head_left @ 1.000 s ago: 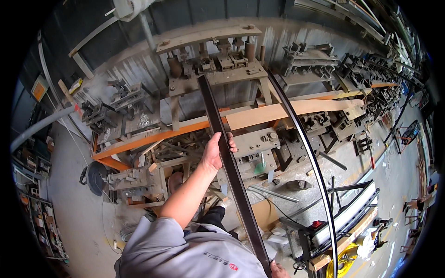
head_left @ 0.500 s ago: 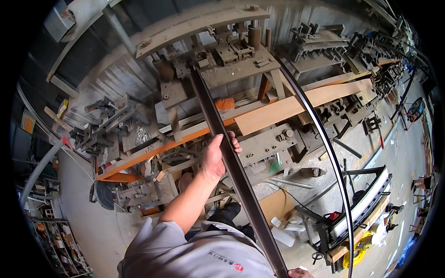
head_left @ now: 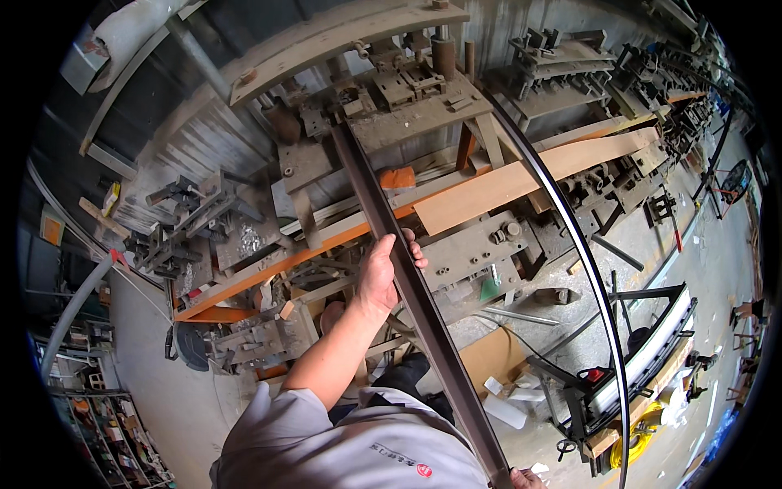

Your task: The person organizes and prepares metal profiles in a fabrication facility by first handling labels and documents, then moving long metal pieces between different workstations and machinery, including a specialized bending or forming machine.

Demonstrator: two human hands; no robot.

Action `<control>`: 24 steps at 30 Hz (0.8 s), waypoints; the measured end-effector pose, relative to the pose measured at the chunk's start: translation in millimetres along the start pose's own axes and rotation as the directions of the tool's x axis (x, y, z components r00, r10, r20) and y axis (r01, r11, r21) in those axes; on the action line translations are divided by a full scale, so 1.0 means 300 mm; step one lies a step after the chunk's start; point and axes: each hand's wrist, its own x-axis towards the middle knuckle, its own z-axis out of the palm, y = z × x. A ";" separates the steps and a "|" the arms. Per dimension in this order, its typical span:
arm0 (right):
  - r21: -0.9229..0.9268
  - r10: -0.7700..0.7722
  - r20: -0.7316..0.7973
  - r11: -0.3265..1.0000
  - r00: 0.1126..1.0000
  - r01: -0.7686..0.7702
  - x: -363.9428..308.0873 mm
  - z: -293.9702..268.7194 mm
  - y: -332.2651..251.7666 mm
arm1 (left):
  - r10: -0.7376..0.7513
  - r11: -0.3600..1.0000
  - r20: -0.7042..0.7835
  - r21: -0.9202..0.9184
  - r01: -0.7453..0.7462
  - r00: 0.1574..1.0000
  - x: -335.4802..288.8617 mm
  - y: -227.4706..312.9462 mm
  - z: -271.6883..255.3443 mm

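Observation:
A long dark brown metal profile (head_left: 429, 320) runs slantwise from the press fixture down to the lower edge at the right. Its far end reaches the front of the steel press fixture (head_left: 407, 94); whether it sits inside cannot be made out. My left hand (head_left: 380, 275) is closed round the profile near its middle, thumb on the left side and fingers curled over the right. At the lower edge, my right hand (head_left: 525, 479) grips the near end, with most of that hand cut off by the frame.
A long, shiny black strip (head_left: 580, 244) curves down on the right. Behind it lies a flat tan board (head_left: 521, 187) along an orange-framed bench (head_left: 277, 271). Metal jigs (head_left: 195, 200) crowd the left, and a black metal frame (head_left: 631, 383) stands at the lower right beside a yellow coil (head_left: 639, 444).
The view has shifted slightly. The profile's upper face catches more light and looks a paler brown. Both hands keep their hold on it.

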 end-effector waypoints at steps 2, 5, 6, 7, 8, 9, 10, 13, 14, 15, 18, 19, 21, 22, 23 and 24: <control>-0.037 -0.001 -0.001 0.999 1.000 0.001 -0.002 0.003 -0.007 | -0.001 1.000 -0.005 0.000 0.001 1.000 0.004 -0.001 -0.002; -0.060 -0.003 0.000 0.998 1.000 0.003 0.001 0.001 -0.013 | 0.008 1.000 -0.007 0.019 -0.008 1.000 0.008 -0.005 -0.001; -0.062 -0.003 -0.001 0.998 1.000 0.003 0.000 0.002 -0.012 | 0.013 1.000 -0.006 0.026 -0.013 1.000 0.009 -0.006 -0.007; -0.065 0.000 0.000 0.998 1.000 0.000 0.000 0.002 -0.011 | 0.017 0.999 -0.004 0.032 -0.017 1.000 0.011 -0.007 -0.012; -0.067 0.003 0.001 0.998 1.000 -0.003 0.000 0.001 -0.012 | 0.020 0.999 -0.006 0.032 -0.020 1.000 0.011 -0.008 -0.012; -0.069 0.005 0.000 0.998 1.000 -0.005 0.001 0.000 -0.014 | 0.022 0.999 -0.007 0.033 -0.022 1.000 0.010 -0.007 -0.010; -0.068 0.005 0.000 0.998 1.000 -0.005 0.001 -0.001 -0.016 | 0.026 0.999 -0.007 0.033 -0.025 1.000 0.010 -0.006 -0.008; -0.068 0.009 -0.002 0.998 1.000 -0.009 -0.001 -0.004 -0.016 | 0.028 0.998 -0.028 0.054 -0.027 0.999 0.008 -0.004 -0.005; -0.067 0.010 -0.001 0.998 1.000 -0.010 -0.003 -0.004 -0.018 | 0.029 0.998 -0.033 0.058 -0.028 0.999 0.006 -0.003 -0.003; -0.068 0.012 0.000 0.998 1.000 -0.012 -0.006 -0.005 -0.018 | 0.031 0.998 -0.039 0.061 -0.028 0.999 0.004 -0.002 0.001; -0.065 0.016 -0.002 0.998 1.000 -0.016 -0.009 -0.006 -0.021 | 0.044 0.995 -0.059 0.088 -0.039 0.997 0.004 -0.002 0.005; -0.065 0.016 -0.002 0.998 1.000 -0.016 -0.011 -0.008 -0.021 | 0.050 0.994 -0.066 0.098 -0.044 0.997 0.005 -0.003 0.006; -0.067 0.018 -0.006 0.998 1.000 -0.019 -0.012 -0.007 -0.022 | 0.044 0.993 -0.070 0.112 -0.036 0.997 0.004 -0.001 0.018; -0.067 0.021 -0.004 0.998 1.000 -0.021 -0.014 -0.006 -0.022 | 0.041 0.992 -0.072 0.120 -0.032 0.997 0.003 0.001 0.024; -0.067 0.021 -0.004 0.998 1.000 -0.022 -0.016 -0.007 -0.024 | 0.041 0.992 -0.072 0.119 -0.032 0.997 0.002 0.001 0.028; -0.066 0.024 -0.005 0.998 1.000 -0.024 -0.017 -0.008 -0.024 | 0.041 0.992 -0.072 0.119 -0.032 0.997 0.001 -0.001 0.032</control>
